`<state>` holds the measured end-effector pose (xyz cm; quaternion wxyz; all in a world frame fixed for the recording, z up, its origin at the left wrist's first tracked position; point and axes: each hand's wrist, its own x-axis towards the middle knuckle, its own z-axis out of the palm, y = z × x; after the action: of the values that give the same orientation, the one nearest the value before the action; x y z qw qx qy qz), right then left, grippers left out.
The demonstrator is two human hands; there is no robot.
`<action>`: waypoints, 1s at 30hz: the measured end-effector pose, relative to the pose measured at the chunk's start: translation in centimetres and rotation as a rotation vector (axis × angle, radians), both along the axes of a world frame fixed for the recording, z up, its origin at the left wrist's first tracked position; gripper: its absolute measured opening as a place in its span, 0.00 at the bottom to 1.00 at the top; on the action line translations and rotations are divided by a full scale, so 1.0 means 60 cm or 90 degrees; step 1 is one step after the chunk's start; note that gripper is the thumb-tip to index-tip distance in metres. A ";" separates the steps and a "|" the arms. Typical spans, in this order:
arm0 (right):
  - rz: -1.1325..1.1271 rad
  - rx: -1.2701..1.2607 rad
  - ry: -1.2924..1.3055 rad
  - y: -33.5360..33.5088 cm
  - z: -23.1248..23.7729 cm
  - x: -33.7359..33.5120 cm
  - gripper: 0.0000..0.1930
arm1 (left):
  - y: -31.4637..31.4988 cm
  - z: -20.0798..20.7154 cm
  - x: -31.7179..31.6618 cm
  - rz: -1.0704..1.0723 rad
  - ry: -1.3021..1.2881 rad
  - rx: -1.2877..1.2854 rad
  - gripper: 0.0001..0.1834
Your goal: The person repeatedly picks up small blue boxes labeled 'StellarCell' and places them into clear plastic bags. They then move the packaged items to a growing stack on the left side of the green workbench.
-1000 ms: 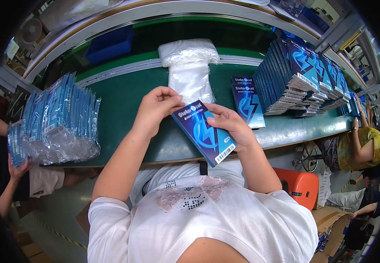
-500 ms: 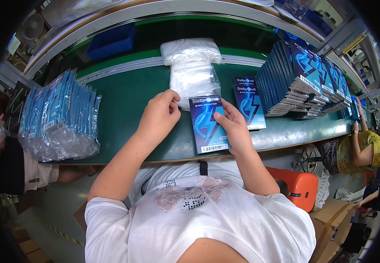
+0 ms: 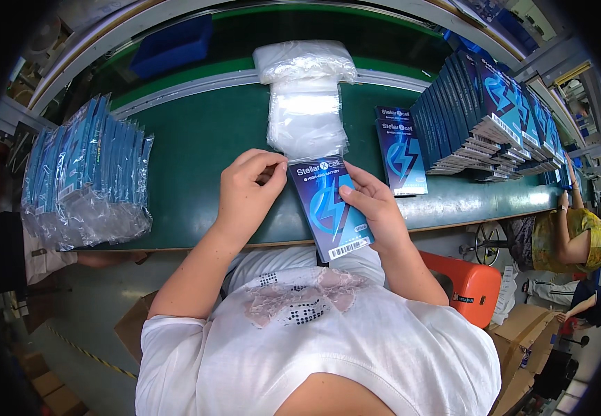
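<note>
My right hand [image 3: 376, 205] grips a flat blue battery box [image 3: 329, 211] by its right edge, thumb on the printed front. The box is tilted, its top end against the near edge of a pile of clear plastic bags [image 3: 306, 114]. My left hand [image 3: 250, 191] is closed, with thumb and forefinger pinched at the left corner of the nearest bag, beside the top of the box. What exactly lies between those fingertips is hard to see. Two more boxes [image 3: 403, 159] lie overlapping on the green table to the right of my right hand.
High stacks of blue boxes [image 3: 466, 118] stand at the right. Bagged boxes [image 3: 82, 173] stand in a row at the left. Behind the table edge lies a blue bin [image 3: 172, 47]. An orange stool [image 3: 470, 288] is below the table, and a co-worker in yellow [image 3: 570, 236] sits at the far right.
The box in my right hand has come nearer to my body and tilted more, its top leaning left. My left hand stays pinched at the bag's edge. The whole view has shifted slightly.
</note>
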<state>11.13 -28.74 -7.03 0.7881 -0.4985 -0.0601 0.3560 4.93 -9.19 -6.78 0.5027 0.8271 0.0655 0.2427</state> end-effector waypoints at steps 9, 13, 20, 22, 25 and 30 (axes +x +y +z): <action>-0.105 -0.040 -0.073 0.048 -0.005 -0.053 0.21 | -0.001 0.010 -0.044 0.006 -0.073 0.134 0.04; -0.067 -0.110 -0.033 0.054 0.008 -0.050 0.08 | 0.015 0.014 -0.088 -0.100 -0.038 0.133 0.07; 0.149 -0.294 -0.277 0.072 -0.001 -0.056 0.10 | -0.036 0.021 -0.115 0.002 0.069 -0.727 0.17; 0.176 -0.263 -0.301 0.073 0.005 -0.044 0.27 | -0.019 0.029 -0.106 -0.019 0.026 -0.764 0.15; 0.241 -0.186 -0.387 0.068 0.059 -0.044 0.47 | 0.007 0.046 -0.096 -0.010 -0.043 -0.844 0.14; -0.012 -0.175 -0.863 0.058 0.088 -0.013 0.29 | -0.035 0.072 -0.109 -0.387 0.143 -0.812 0.18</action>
<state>10.34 -25.27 -1.72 0.5095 -0.7070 -0.4891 -0.0366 -1.61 -11.30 -2.48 0.9239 0.3739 0.0125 -0.0806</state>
